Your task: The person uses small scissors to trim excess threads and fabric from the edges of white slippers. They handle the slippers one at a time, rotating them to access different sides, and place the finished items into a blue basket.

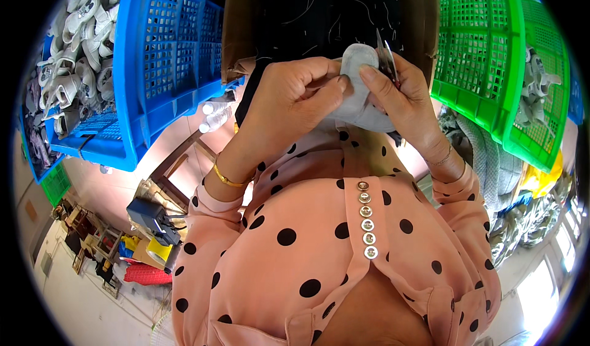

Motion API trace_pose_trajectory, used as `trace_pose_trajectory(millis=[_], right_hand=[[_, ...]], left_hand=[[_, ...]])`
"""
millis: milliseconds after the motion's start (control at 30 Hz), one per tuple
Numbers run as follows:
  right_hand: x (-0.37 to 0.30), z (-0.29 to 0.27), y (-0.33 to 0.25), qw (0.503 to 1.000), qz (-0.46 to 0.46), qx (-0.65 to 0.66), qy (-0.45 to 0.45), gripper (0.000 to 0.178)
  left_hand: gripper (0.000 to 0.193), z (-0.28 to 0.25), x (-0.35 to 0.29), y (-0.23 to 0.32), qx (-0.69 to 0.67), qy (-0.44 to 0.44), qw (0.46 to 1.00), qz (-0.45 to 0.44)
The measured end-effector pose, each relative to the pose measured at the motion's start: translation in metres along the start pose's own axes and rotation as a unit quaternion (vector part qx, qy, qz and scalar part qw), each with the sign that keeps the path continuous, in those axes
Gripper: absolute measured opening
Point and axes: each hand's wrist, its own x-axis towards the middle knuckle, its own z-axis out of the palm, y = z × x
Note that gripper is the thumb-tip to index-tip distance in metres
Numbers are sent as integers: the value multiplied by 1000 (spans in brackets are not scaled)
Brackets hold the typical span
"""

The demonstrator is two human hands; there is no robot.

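Currently, the left hand pinches the grey fabric piece by the near edge of the black surface while the right hand grips it alongside metal snips, whose exposed blades could nick fabric or fingers should that grip slip.

Daylight Around the Blue Crate

We see a pinkish floor below the crate, washed pale in places by light. A brown wooden frame shows down and to the crate's right; we cannot tell whether it is a stool or a chair. Below the crate, toward its left, we make out wooden furniture cluttered with small objects, near a pale wall. Well to the crate's right and lower down, we find windows glaring almost white.
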Motion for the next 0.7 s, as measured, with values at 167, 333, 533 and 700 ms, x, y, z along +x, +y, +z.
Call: trace_pose_trajectory(millis=[167, 333, 533, 700], right_hand=[[3, -4, -1, 999, -38, 0, 10, 28], [12, -14, -4, 983, -107, -148, -10, 27], [8, -24, -24, 852, -292, -414, 134, 35], [0, -16, -30, 749, -300, -572, 149, 39]], left_hand=[[21, -6, 2, 10, -138, 5, 990, -20], [23, -10, 12, 11, -64, -12, 998, 17], [20, -4, 15, 13, -185, 89, 978, -31], [19, -1, 14, 15, -257, 107, 960, -29]])
